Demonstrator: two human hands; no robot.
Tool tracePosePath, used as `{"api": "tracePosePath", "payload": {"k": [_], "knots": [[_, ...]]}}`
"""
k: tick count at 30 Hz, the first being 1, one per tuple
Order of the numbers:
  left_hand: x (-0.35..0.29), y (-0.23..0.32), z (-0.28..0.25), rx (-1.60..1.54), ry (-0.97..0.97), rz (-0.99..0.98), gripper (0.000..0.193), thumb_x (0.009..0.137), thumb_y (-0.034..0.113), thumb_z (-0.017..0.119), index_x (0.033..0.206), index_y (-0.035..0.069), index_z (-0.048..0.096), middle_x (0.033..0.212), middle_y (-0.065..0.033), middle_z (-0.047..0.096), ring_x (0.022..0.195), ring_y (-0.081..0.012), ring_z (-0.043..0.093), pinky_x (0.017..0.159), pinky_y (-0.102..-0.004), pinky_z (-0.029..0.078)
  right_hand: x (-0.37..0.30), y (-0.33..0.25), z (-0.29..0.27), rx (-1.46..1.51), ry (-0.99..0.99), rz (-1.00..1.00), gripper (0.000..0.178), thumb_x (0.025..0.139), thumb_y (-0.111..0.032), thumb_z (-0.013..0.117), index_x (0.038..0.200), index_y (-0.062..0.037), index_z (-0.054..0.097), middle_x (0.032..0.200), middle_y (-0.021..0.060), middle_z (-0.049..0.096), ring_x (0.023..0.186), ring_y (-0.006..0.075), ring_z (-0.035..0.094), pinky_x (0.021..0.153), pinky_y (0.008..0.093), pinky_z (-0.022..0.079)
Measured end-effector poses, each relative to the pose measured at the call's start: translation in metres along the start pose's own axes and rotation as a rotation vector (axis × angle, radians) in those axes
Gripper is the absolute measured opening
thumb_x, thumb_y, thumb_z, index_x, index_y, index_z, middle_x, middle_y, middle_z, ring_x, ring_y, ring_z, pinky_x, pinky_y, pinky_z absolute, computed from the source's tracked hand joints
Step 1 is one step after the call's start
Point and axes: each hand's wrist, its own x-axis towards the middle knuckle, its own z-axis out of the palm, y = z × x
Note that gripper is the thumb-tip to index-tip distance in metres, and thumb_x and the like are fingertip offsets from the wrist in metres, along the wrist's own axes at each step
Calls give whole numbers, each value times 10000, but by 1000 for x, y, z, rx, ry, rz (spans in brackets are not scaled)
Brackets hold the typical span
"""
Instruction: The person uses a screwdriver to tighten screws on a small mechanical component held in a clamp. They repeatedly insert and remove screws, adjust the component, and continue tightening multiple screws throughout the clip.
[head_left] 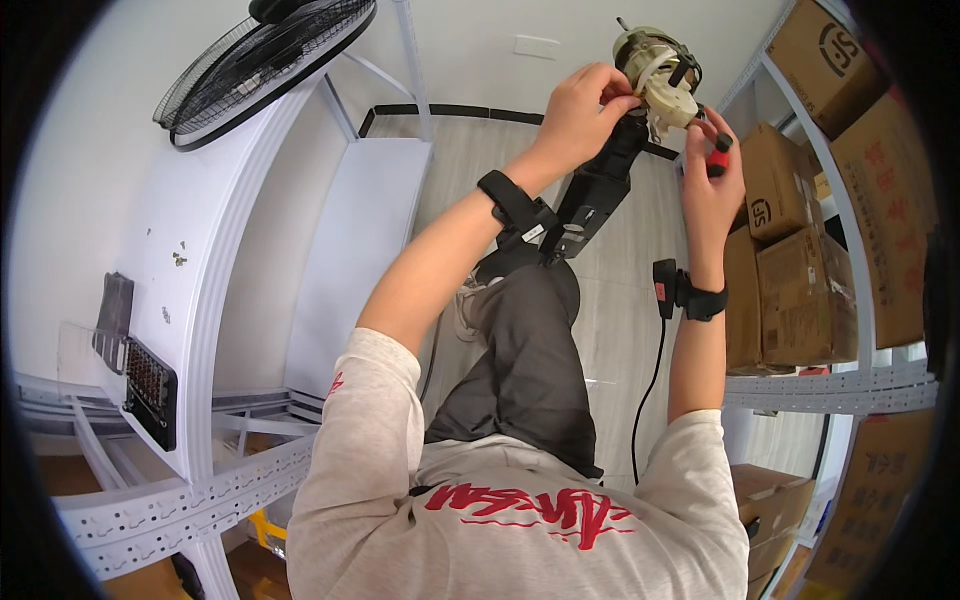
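Observation:
An exposed electric fan motor (655, 65), with cream plastic parts and a metal casing, tops a black fan stand (597, 195) ahead of me. My left hand (582, 112) is at the motor's left side, thumb and forefinger pinched together; what lies between them is too small to make out. On the other side, my right hand (713, 190) holds a screwdriver (718, 160) with a red and black handle, its fingertips close to the motor's lower right. The screwdriver's shaft cannot be made out. Both wrists wear black straps with small devices.
At left, a white shelf carries a black fan grille (270, 70), several small screws (180, 254), a dark pouch (115, 305) and a bit set case (150, 392). Cardboard boxes (805, 300) fill the rack at right. A black cable (655, 390) hangs from my right wrist.

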Motion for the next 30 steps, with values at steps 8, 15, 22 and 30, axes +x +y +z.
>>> {"api": "tracePosePath", "payload": {"k": [8,15,22,30], "knots": [[-20,17,-24,97,60,-5,354,800,218,801,1037,41,607,985,-97,615,818,-219,627,733,-350,520,-36,-42,-23,197,-126,-40,306,1064,-235,486,940,12,618,1004,43,647,764,98,502,718,239,448],[-85,54,-135,406,99,37,217,843,121,692,1022,46,595,1010,-111,620,923,-288,624,833,-390,504,-61,-84,33,230,-473,-229,488,968,-466,625,942,21,648,937,37,475,741,109,474,624,231,451],[-203,99,-267,865,6,-190,128,830,85,665,950,52,634,976,-119,635,939,-332,617,858,-427,496,-104,-147,139,430,-697,-422,180,804,-17,728,982,-44,726,966,80,535,905,200,535,803,294,444],[-282,144,-318,1004,40,-420,110,848,78,641,951,41,641,957,-124,637,913,-329,620,844,-431,501,-166,-227,235,873,-1027,-203,214,862,-32,687,1071,-39,733,1036,60,580,844,116,586,757,250,465]]}}
